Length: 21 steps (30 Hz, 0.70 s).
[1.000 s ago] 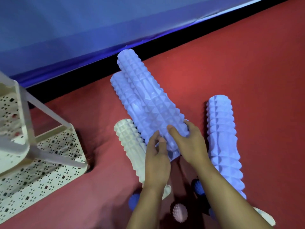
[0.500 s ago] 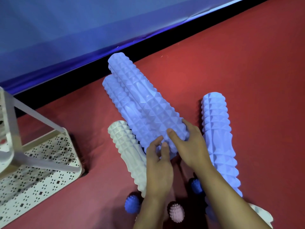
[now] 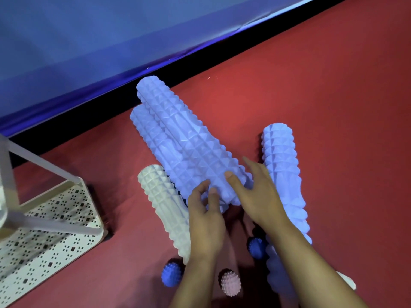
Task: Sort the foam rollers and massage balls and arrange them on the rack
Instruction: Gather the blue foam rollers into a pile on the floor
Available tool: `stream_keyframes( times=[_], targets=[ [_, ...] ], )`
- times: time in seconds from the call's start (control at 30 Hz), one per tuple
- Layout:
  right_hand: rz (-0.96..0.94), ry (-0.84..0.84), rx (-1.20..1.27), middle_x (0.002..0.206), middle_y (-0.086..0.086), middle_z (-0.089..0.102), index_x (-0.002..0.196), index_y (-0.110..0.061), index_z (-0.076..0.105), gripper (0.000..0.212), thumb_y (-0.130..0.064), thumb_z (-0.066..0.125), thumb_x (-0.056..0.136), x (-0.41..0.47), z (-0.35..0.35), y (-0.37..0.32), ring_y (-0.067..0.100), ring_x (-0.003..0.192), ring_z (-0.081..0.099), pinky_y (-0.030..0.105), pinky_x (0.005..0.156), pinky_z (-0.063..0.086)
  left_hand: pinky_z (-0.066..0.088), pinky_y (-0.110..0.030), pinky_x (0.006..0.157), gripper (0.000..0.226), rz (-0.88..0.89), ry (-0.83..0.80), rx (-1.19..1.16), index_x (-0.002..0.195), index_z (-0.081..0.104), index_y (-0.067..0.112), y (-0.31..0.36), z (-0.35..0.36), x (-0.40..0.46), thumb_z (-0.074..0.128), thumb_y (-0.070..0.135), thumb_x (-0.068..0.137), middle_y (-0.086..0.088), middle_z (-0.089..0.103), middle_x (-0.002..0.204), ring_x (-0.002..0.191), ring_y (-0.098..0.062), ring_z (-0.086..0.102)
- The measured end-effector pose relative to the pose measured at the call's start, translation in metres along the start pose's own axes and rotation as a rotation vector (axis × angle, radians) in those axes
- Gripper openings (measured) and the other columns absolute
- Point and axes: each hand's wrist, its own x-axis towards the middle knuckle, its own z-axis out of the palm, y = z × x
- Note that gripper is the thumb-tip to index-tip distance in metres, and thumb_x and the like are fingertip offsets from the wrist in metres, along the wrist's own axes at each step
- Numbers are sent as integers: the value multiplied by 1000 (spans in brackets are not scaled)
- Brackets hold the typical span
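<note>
Two lavender spiked foam rollers lie together on the red floor, the upper roller [image 3: 189, 138] resting on the lower roller [image 3: 151, 134]. My left hand [image 3: 206, 218] curls its fingers on the lower roller's near end. My right hand [image 3: 260, 196] holds the upper roller's near end, thumb on top and fingers spread along its right side. A third lavender roller [image 3: 282, 170] lies to the right and a cream roller [image 3: 164, 201] to the left. Near my wrists sit a blue spiky ball [image 3: 171, 274], a pink spiky ball [image 3: 230, 282] and another blue ball [image 3: 256, 247].
The cream perforated rack [image 3: 44, 236] stands at the lower left with its metal legs rising out of view. A blue wall and black skirting run along the far side. A pale roller end [image 3: 347, 281] peeks out under my right forearm.
The far ends of the two held rollers have swung slightly to the left. My right hand's fingers have spread wider. The view has shifted, so the rack sits further left.
</note>
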Motion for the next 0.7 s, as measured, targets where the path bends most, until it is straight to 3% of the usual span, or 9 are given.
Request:
stream_keyframes(
  times=[0.07, 0.13, 0.3, 0.43, 0.53, 0.7],
  targets=[
    [-23, 78, -33, 143, -6, 52, 143, -26, 55, 58, -47, 72, 91, 1, -17, 4, 9, 131, 49, 26, 111, 37, 49, -11, 91, 25, 52, 43, 27, 131, 60, 33, -1, 0, 0, 53, 31, 107, 15, 62, 126, 108, 10, 61],
    [11, 105, -103, 142, 1, 54, 142, -22, 56, 57, -42, 74, 91, 0, -39, 15, 17, 132, 51, 27, 110, 37, 46, -9, 89, 24, 107, 61, 66, 129, 61, 33, 3, -1, -1, 53, 31, 107, 20, 60, 127, 104, 19, 56],
    [208, 43, -181, 142, 9, 53, 143, -20, 53, 65, -44, 76, 88, -41, -76, 49, 28, 135, 48, 37, 113, 36, 44, -9, 89, 24, 108, 64, 108, 129, 62, 34, 13, 3, -13, 52, 31, 108, 20, 60, 131, 111, 12, 56],
    [264, 63, -166, 139, 7, 53, 142, -21, 55, 62, -39, 79, 87, -81, -81, 65, 27, 132, 50, 37, 113, 37, 48, -21, 99, 23, 128, 18, 128, 128, 63, 33, 17, 15, -39, 54, 32, 107, 18, 64, 128, 118, -2, 59],
    [292, 114, -142, 141, 8, 53, 143, -17, 53, 67, -38, 81, 86, -106, -84, 71, 27, 134, 49, 35, 113, 35, 44, -6, 88, 20, 173, -35, 179, 124, 65, 28, 16, 20, -62, 55, 30, 106, 18, 68, 122, 110, 5, 60],
    [435, 65, -30, 141, 5, 52, 149, -19, 44, 81, -45, 82, 82, -139, -81, 85, 24, 130, 53, 36, 107, 42, 40, -2, 83, 17, 233, -134, 243, 118, 69, 20, 1, 23, -92, 58, 21, 106, 13, 71, 118, 102, 11, 63]
  ],
)
